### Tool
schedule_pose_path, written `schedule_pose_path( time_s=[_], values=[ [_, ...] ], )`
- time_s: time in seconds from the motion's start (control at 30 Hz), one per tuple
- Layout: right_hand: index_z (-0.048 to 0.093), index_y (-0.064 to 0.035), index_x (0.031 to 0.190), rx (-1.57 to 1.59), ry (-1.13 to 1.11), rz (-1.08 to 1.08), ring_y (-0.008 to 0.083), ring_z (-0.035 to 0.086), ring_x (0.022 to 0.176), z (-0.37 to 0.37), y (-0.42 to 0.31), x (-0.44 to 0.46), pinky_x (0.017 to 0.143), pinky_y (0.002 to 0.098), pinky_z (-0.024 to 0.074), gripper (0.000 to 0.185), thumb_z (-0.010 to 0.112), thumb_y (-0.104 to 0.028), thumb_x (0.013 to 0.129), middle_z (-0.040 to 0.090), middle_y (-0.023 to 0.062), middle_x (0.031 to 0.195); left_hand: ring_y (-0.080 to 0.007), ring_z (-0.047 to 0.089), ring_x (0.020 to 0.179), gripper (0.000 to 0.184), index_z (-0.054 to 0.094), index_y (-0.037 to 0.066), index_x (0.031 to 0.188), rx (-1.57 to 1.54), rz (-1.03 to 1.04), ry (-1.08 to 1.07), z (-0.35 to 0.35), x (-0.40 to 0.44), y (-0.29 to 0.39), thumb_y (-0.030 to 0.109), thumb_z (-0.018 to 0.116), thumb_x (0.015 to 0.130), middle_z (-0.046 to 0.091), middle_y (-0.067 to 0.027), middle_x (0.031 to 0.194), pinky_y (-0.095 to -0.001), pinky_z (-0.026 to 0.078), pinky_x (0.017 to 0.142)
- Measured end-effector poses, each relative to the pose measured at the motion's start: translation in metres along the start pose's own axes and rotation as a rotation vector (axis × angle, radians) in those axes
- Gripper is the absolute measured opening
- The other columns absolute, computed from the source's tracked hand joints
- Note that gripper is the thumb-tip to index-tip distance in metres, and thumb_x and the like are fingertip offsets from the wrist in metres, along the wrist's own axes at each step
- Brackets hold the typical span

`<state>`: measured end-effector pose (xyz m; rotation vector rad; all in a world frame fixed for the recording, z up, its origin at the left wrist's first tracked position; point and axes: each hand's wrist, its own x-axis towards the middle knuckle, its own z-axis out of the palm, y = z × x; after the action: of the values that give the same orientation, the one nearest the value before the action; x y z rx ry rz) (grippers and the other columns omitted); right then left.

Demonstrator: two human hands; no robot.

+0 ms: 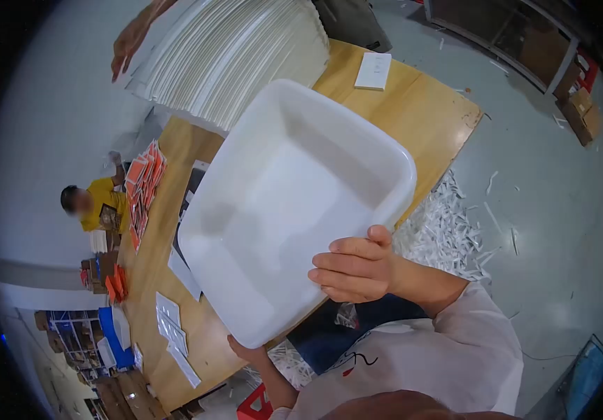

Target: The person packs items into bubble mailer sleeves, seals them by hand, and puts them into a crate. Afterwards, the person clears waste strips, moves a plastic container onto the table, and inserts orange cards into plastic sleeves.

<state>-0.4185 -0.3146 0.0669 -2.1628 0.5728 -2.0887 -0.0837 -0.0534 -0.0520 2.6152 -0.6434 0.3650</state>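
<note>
Holding the white basin (pixel 294 189) by the near edge of the wooden table (pixel 427 105), right hand (pixel 354 267) closed over its side wall, left hand (pixel 247 350) at its bottom corner, grip hidden, can't tell; steadiness probably calls for weight shared evenly.

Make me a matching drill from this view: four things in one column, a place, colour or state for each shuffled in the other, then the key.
Things:
1. White tub
2. Orange packets
3. Paper strips
4. Background person's shirt

Matches:
A. Yellow
B. Heaped on the wooden table
C. Held at the rim by the right hand
D. Piled and scattered on the floor

Pairs: 1-C; 2-B; 3-D; 4-A
</note>
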Motion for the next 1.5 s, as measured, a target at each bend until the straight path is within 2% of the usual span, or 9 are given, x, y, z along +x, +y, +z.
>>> schedule_pose_path(
  time_s=[0.17, 0.3, 0.47, 0.67, 0.8, 0.97, 1.13, 1.3, 1.5],
  values=[
    [0.070, -0.0128, 0.087, -0.005, 0.017, 0.004, 0.0154, 0.060, 0.088, 0.002, 0.000, -0.001, 0.102, 0.0355, 0.0252, 0.016, 0.066, -0.015, 0.073, 0.067, -0.0010, 0.094, -0.0325, 0.056, 0.074, 0.031, 0.052, 0.001, 0.085, -0.146, 0.054, 0.063, -0.011, -0.005, 0.017, 0.028, 0.066, 0.078, 0.058, -0.0149, 0.081, -0.0382, 0.045, 0.071],
    [0.071, -0.0130, 0.088, -0.012, -0.009, 0.002, 0.0151, 0.060, 0.088, -0.001, 0.000, -0.001, 0.102, 0.0358, 0.0251, 0.016, 0.066, -0.015, 0.072, 0.067, -0.0015, 0.094, -0.0315, 0.055, 0.072, 0.030, 0.051, 0.001, 0.083, -0.076, -0.164, -0.097, -0.036, -0.007, 0.066, 0.027, 0.066, 0.078, 0.057, -0.0143, 0.079, -0.0378, 0.045, 0.070],
    [0.071, -0.0132, 0.087, -0.022, 0.030, 0.002, 0.0151, 0.059, 0.087, 0.003, -0.001, -0.004, 0.103, 0.0358, 0.0243, 0.016, 0.065, -0.015, 0.072, 0.068, -0.0020, 0.094, -0.0310, 0.055, 0.071, 0.029, 0.051, 0.001, 0.083, -0.076, -0.100, -0.042, -0.043, -0.015, 0.079, 0.026, 0.065, 0.078, 0.057, -0.0140, 0.078, -0.0381, 0.045, 0.069],
    [0.071, -0.0136, 0.087, -0.021, 0.026, 0.006, 0.0151, 0.059, 0.086, 0.002, -0.001, -0.003, 0.105, 0.0358, 0.0231, 0.016, 0.066, -0.015, 0.072, 0.068, -0.0023, 0.095, -0.0312, 0.055, 0.071, 0.028, 0.052, 0.000, 0.083, -0.085, -0.048, -0.057, -0.011, -0.003, 0.017, 0.025, 0.065, 0.078, 0.057, -0.0138, 0.079, -0.0384, 0.045, 0.068],
    [0.071, -0.0145, 0.086, -0.031, 0.010, 0.013, 0.0147, 0.059, 0.086, 0.001, -0.001, -0.003, 0.105, 0.0359, 0.0222, 0.016, 0.066, -0.016, 0.071, 0.068, -0.0026, 0.093, -0.0314, 0.055, 0.071, 0.027, 0.053, 0.000, 0.085, -0.156, 0.139, 0.094, 0.001, -0.004, -0.001, 0.024, 0.065, 0.079, 0.057, -0.0141, 0.079, -0.0379, 0.045, 0.069],
    [0.071, -0.0152, 0.086, -0.033, -0.003, 0.007, 0.0138, 0.059, 0.087, 0.000, -0.001, -0.002, 0.106, 0.0364, 0.0216, 0.016, 0.066, -0.016, 0.071, 0.068, -0.0031, 0.092, -0.0312, 0.055, 0.073, 0.026, 0.054, 0.000, 0.088, -0.042, -0.149, -0.106, -0.036, -0.007, 0.065, 0.023, 0.064, 0.079, 0.057, -0.0141, 0.081, -0.0370, 0.045, 0.070],
    [0.072, -0.0155, 0.086, -0.043, 0.022, 0.017, 0.0132, 0.058, 0.088, 0.002, -0.003, -0.002, 0.107, 0.0368, 0.0211, 0.016, 0.066, -0.016, 0.071, 0.069, -0.0037, 0.090, -0.0313, 0.055, 0.073, 0.026, 0.054, 0.000, 0.089, -0.172, 0.058, 0.044, -0.004, -0.006, 0.010, 0.022, 0.064, 0.079, 0.057, -0.0146, 0.081, -0.0369, 0.045, 0.070],
    [0.072, -0.0156, 0.087, -0.039, 0.010, 0.004, 0.0129, 0.058, 0.089, 0.001, -0.001, -0.005, 0.107, 0.0369, 0.0206, 0.016, 0.065, -0.016, 0.072, 0.069, -0.0041, 0.092, -0.0314, 0.055, 0.073, 0.027, 0.054, -0.001, 0.089, -0.180, -0.067, -0.010, -0.004, -0.003, 0.006, 0.023, 0.064, 0.079, 0.057, -0.0147, 0.080, -0.0371, 0.045, 0.069],
    [0.072, -0.0156, 0.087, -0.036, 0.040, 0.002, 0.0129, 0.058, 0.089, 0.004, -0.001, -0.006, 0.107, 0.0367, 0.0204, 0.017, 0.065, -0.016, 0.071, 0.069, -0.0043, 0.093, -0.0314, 0.055, 0.072, 0.028, 0.054, 0.000, 0.088, -0.126, 0.047, -0.008, -0.011, -0.004, 0.014, 0.023, 0.065, 0.078, 0.057, -0.0146, 0.080, -0.0375, 0.045, 0.069]
  ],
)
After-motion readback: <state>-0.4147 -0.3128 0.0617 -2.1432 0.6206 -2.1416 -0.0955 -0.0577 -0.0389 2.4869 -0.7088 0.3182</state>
